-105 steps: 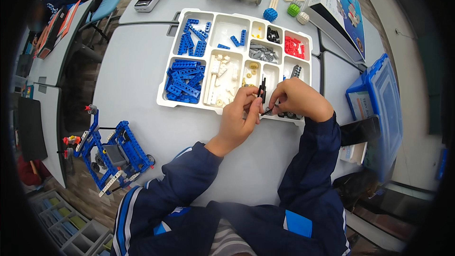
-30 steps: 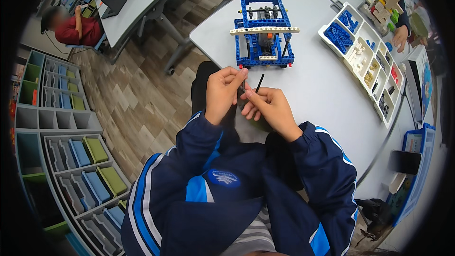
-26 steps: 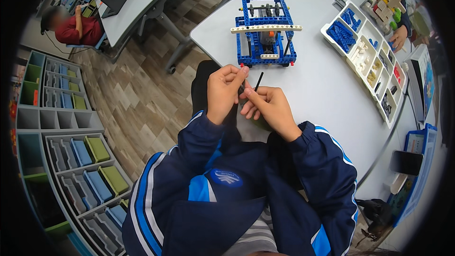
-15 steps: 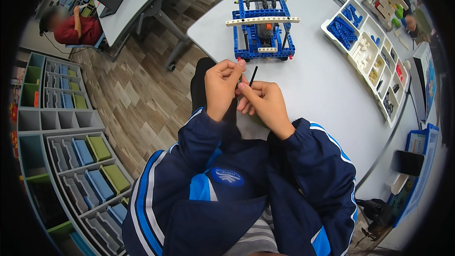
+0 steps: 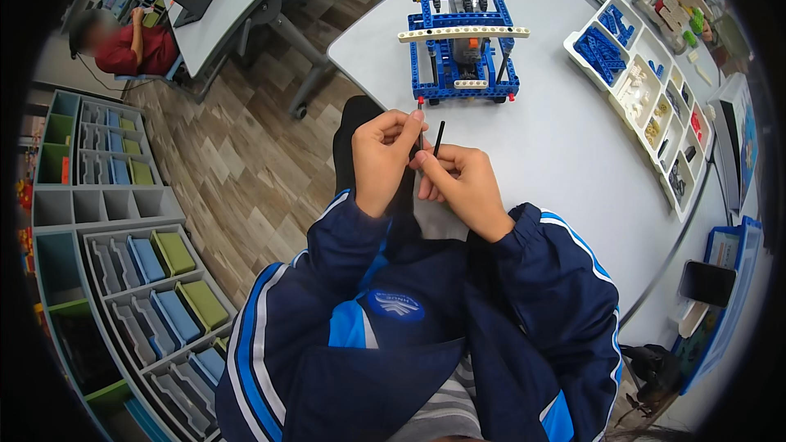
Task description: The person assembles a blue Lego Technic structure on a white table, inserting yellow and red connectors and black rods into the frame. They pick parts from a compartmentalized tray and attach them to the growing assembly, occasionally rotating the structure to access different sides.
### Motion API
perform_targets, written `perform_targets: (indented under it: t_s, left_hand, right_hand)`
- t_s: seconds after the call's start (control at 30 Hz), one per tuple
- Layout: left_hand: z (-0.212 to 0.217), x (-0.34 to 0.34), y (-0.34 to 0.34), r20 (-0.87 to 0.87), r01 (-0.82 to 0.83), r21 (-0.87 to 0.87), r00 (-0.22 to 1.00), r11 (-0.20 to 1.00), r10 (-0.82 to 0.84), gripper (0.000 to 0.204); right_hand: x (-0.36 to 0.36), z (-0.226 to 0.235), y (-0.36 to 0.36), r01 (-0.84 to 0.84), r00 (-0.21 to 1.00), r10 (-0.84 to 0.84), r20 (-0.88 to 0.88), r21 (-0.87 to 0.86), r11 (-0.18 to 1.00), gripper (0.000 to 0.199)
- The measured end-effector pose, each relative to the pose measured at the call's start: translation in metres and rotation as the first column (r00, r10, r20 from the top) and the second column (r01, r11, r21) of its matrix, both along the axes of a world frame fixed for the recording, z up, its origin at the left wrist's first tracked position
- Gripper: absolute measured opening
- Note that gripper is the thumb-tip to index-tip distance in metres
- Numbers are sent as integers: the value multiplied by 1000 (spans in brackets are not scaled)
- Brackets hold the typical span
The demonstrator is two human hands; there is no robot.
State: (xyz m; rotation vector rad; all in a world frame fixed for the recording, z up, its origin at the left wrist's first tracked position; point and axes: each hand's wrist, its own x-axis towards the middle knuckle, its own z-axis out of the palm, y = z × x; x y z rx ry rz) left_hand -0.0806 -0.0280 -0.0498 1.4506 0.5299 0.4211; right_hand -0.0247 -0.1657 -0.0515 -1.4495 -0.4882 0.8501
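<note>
My left hand [image 5: 380,165] is pinched closed on a thin black rod, mostly hidden by the fingertips. Close beside it, my right hand [image 5: 467,184] is also closed, with a black axle [image 5: 440,137] sticking up from its fingers. The fingertips of both hands nearly meet at the table's near edge. Just beyond them stands a blue building-brick model [image 5: 464,86] with a white beam [image 5: 463,33] across it, grey and black parts inside, and small red pins at its near corners.
A white sorting tray [image 5: 620,106] on the table's right holds blue, white, tan, red and black parts. Behind it stands a multicoloured brick model [image 5: 679,4]. A phone [image 5: 706,282] rests by a blue bin at right. Drawer shelves [image 5: 139,278] stand left; a seated person [image 5: 135,49] is farther off.
The view has shifted slightly, so the model and tray sit a little farther right. Both hands keep their pinch; more of the thin rod shows between them.
</note>
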Motion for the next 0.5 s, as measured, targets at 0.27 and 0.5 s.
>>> perform_targets:
  t_s: [0.27,0.5]
  left_hand:
    - [-4,2,0,-5,32,-1,999,999,-32,26]
    - [-4,-2,1,23,42,-15,999,999,-41,24]
  right_hand:
    - [1,2,2,10,1000,-10,-6,-50,999,36]
    - [2,4,1,-14,999,12,-36,-32,999,32]
